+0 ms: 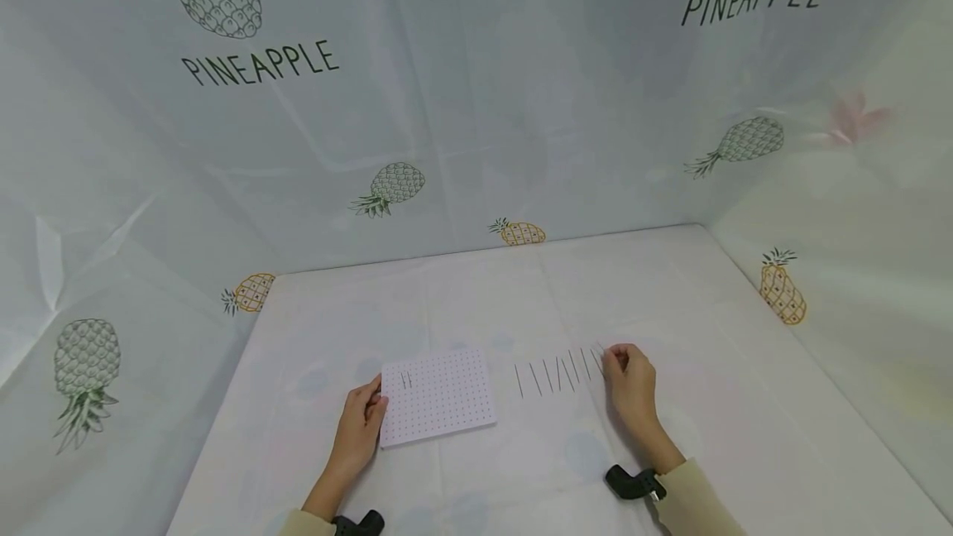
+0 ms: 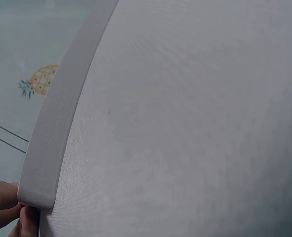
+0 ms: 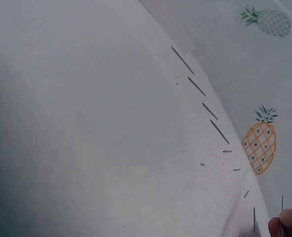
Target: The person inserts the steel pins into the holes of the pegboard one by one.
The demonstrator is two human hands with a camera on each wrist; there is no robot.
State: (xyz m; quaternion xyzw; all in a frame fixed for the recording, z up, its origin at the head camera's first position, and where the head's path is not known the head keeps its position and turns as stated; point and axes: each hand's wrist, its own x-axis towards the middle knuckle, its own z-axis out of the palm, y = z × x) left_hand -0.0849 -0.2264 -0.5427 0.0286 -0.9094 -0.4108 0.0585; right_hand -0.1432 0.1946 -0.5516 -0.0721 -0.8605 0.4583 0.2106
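A white pegboard [image 1: 439, 404] with rows of small holes lies on the table, and my left hand [image 1: 359, 428] grips its left edge. The left wrist view shows thumb and fingers [image 2: 4, 197] at the end of the board. Two thin dark pins [image 1: 406, 380] stick up from the board's upper left part. To the right of the board my right hand [image 1: 634, 387] pinches a thin dark pin [image 3: 282, 202] between thumb and finger. Just left of this hand, several similar pins [image 1: 559, 374] lie in a row on the cloth.
A white cloth [image 1: 476, 304] covers the table. Pale curtains printed with pineapples [image 1: 398, 183] rise behind and at both sides. Each wrist wears a black camera mount, such as the right mount [image 1: 633, 484].
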